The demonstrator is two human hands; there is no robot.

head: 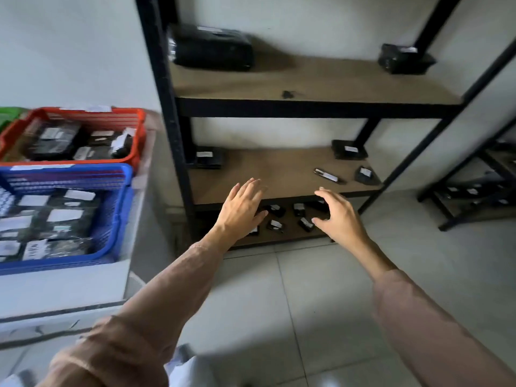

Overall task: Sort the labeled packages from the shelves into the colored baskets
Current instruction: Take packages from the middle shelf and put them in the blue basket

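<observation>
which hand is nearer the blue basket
Left. The left hand is a short way to the right of the blue basket; the right hand is farther right, beyond the left hand.

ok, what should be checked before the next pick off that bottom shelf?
1. Left hand free: ok, fingers straight, holding nothing.
2. Right hand free: ok, fingers loosely curled, nothing in its grip.
3. Small black packages with white labels in view on the bottom shelf: ok, several lie under the hands.
4. Label text readable: cannot tell, too small and blurred.
5. Blue plastic basket has room: ok, its contents sit below the rim.
6. Red plastic basket has room: ok, same.
</observation>
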